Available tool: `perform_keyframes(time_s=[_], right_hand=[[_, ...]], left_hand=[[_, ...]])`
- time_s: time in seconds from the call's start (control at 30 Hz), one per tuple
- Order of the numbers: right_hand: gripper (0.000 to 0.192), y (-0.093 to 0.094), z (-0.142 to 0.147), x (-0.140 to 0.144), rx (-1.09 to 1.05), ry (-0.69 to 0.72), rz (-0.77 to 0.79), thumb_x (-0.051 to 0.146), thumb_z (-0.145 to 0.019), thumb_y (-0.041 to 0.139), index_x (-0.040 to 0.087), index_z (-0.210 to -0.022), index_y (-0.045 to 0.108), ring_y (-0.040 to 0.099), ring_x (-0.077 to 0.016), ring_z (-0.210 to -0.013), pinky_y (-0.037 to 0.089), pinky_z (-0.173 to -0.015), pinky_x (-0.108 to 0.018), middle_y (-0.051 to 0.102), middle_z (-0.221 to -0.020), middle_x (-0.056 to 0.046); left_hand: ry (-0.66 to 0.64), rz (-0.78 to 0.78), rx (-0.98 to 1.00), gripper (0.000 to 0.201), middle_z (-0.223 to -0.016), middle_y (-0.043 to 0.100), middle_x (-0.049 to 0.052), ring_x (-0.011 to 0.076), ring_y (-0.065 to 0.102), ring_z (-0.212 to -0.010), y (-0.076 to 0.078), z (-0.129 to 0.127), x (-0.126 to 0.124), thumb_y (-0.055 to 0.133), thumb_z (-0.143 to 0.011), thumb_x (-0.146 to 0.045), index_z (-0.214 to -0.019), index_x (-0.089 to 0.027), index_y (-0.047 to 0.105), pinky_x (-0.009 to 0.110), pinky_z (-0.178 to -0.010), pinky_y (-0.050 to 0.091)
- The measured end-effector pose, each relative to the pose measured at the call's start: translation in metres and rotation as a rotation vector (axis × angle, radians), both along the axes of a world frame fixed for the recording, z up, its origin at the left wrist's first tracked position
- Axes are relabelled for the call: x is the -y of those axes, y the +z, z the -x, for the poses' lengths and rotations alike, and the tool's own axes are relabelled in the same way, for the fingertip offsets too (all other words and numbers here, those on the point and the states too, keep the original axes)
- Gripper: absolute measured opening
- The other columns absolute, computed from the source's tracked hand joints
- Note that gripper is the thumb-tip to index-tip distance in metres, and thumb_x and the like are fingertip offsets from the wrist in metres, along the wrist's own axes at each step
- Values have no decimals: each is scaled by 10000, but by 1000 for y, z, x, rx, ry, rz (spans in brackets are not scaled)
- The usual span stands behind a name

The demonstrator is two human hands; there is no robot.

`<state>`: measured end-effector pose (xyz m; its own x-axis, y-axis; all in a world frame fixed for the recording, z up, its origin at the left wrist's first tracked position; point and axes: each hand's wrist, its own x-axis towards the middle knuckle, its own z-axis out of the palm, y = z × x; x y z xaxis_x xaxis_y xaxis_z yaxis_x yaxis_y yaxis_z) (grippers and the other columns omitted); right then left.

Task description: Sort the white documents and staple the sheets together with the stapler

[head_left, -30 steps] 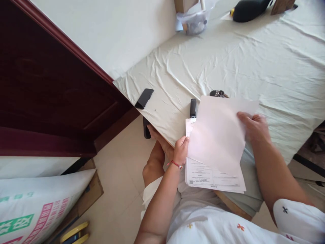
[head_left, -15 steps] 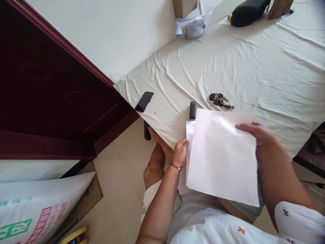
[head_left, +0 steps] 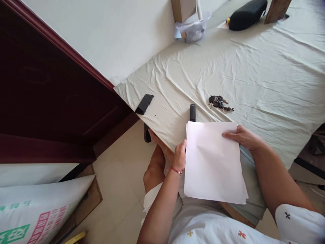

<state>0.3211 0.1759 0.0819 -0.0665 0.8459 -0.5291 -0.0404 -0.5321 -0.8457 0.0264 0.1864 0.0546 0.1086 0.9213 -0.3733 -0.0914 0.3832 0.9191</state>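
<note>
A stack of white paper sheets [head_left: 213, 162] lies between my two hands, over the table's front edge and above my lap. My left hand [head_left: 180, 156] grips the left edge of the sheets, with its fingers partly hidden behind them. At the upper right corner, my right hand [head_left: 243, 137] pinches the sheets, thumb on top and the other fingers underneath. Just beyond the top edge of the paper is a black stapler [head_left: 193, 112], its near end covered by the sheets. To its right lies a bunch of keys [head_left: 219, 103].
A black phone-like object [head_left: 144, 104] rests at the table's left edge. Farther back on the cloth-covered table [head_left: 266, 71] stand a clear plastic tub [head_left: 193, 32], a black case [head_left: 247, 15] and a brown wooden piece [head_left: 278, 11]. A printed white sack [head_left: 45, 200] sits on the floor at left.
My right hand has moved left and slightly down, bringing the top sheet over the others. The sheets now line up more closely, covering the part of the stack that showed at the left.
</note>
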Motion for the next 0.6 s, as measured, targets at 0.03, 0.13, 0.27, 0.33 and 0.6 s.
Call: perform_keyframes(time_s=[0.03, 0.13, 0.27, 0.33, 0.6], right_hand=[[445, 0, 1, -1, 9, 15, -6, 530, -653, 958, 174, -881, 815, 754, -258, -739, 625, -647, -344, 812, -897, -124], [479, -2, 2, -3, 80, 81, -18, 576, -665, 921, 160, -861, 787, 743, -266, -762, 612, -674, -368, 805, -939, -138], [479, -3, -2, -2, 611, -44, -271, 529, -730, 820, 191, -1061, 744, 687, -289, -824, 574, -776, -457, 775, -974, -116], [484, 3, -4, -1, 909, -124, -472, 484, -804, 732, 209, -1202, 715, 659, -315, -922, 542, -887, -523, 764, -1059, -119], [478, 52, 15, -17, 848, 461, -790, 538, -1064, 442, 224, -1303, 711, 643, -332, -1243, 494, -1055, -491, 738, -1282, -133]], left_hand=[[-11, -8, -16, 495, -658, 598, 1, 192, 598, -764, -1, 1, -1, 663, -862, -665, -688, -205, 602, 300, -732, 488], [-70, -54, -93, 508, -619, 522, -26, 173, 553, -725, -3, 3, 1, 722, -837, -671, -689, -207, 578, 283, -708, 476], [-100, -120, -173, 466, -661, 553, -22, 170, 542, -739, -5, 3, 18, 744, -854, -634, -740, -200, 618, 280, -735, 486], [-135, -132, -167, 467, -706, 605, -5, 174, 548, -742, -3, 2, 32, 695, -896, -651, -798, -196, 662, 291, -761, 499], [-232, -129, -67, 528, -936, 765, 67, 207, 627, -859, 10, -6, 75, 670, -916, -685, -1004, -177, 784, 301, -800, 498]])
